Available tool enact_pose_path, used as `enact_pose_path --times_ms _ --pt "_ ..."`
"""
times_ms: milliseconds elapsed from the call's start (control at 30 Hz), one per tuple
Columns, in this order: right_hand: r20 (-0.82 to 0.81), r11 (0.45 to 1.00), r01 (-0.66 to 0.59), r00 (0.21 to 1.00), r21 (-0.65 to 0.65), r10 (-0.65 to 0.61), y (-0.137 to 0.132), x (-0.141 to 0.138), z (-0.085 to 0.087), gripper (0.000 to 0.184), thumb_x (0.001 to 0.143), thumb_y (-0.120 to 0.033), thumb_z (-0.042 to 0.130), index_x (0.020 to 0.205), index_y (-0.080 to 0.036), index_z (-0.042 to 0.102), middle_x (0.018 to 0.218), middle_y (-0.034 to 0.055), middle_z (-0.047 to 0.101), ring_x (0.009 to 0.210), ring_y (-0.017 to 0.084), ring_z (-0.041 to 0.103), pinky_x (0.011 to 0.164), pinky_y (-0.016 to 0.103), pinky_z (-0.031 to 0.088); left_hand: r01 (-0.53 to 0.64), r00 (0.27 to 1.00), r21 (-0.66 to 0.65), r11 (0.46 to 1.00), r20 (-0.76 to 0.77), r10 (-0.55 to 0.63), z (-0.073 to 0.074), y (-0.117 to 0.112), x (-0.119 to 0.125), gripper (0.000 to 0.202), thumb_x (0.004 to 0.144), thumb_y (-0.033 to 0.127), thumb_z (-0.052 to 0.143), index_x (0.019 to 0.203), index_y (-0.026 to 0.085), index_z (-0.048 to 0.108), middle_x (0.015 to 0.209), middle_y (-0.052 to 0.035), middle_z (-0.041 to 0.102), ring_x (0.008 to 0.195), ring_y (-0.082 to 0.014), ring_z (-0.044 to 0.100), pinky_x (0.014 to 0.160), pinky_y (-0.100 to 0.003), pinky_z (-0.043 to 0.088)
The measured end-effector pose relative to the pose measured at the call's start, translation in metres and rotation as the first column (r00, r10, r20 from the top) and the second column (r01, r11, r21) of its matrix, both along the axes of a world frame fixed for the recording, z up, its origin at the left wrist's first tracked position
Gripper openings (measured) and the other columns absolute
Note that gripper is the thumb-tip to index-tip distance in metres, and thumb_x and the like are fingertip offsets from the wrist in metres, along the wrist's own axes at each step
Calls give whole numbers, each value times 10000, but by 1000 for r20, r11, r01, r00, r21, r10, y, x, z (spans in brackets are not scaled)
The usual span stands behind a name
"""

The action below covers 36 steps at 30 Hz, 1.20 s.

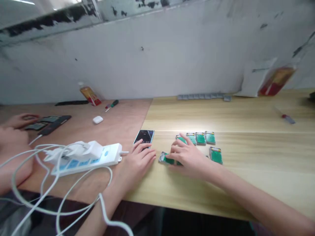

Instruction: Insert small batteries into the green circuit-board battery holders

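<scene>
Left hand [141, 159], fingers spread, rests on a phone [145, 135]; right hand [186, 154], fingers bent, touches a green board [169, 160], grip unclear.

Elec. wkshop w/ PCBs [200, 139] (screwdriver [114, 103] too)

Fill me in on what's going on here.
A person's right hand reaches over a small group of green circuit boards on the table, fingers touching the leftmost one. The left hand lies palm down, its fingers over the near edge of a phone. At far left, a co-worker's hand is at some dark flat pieces.
</scene>
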State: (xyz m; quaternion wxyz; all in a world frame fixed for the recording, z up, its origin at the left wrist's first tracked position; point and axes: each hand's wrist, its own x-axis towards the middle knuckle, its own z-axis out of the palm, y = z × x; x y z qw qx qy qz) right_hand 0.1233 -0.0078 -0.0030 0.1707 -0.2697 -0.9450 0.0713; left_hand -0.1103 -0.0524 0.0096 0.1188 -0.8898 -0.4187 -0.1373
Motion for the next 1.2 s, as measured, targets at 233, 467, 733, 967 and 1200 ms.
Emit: enact_pose_path --times_ms 233,467,733,967,1200 --pt "-5 998 53 999 27 -53 -4 6 10 277 921 -396 553 1094 -212 668 928 64 682 1005 241 560 1138 542 159 -18 993 35 999 -118 22 -12 5 -18 185 931 134 524 1040 171 669 1093 -55 694 1164 -249 538 1061 -492 386" --pt "-76 931 356 933 78 -351 -11 16 8 251 924 -414 544 873 -194 653 867 66 665 942 243 566 1064 475 313 -61 998 16 998 -31 61 -7 -6 16 213 953 167 479 1044 198 668 1144 -65 671 1141 -237 562 1073 -493 358" --pt "0 957 279 960 78 -280 -19 14 -8 133 898 -316 584 947 -207 644 997 84 669 999 268 563 1039 499 325 -130 991 -9 992 -22 129 -27 -13 56 275 941 154 487 1185 200 603 1229 -100 628 1115 -241 578 1067 -499 361" --pt "-75 979 203 976 -34 -205 -18 42 -8 205 873 -211 609 1073 -250 626 1226 50 624 1130 248 527 1066 479 311 -115 993 -88 989 -6 115 -23 -15 56 343 921 135 500 1245 223 570 1270 -92 600 1152 -253 549 1057 -494 368" --pt "-52 954 299 953 11 -299 -19 41 -12 136 894 -243 571 1012 -214 633 1030 67 655 1060 249 552 1106 521 230 -24 1000 -172 985 -5 23 -4 -7 44 368 894 69 494 1208 229 599 1268 -53 624 1174 -230 542 1058 -470 366"
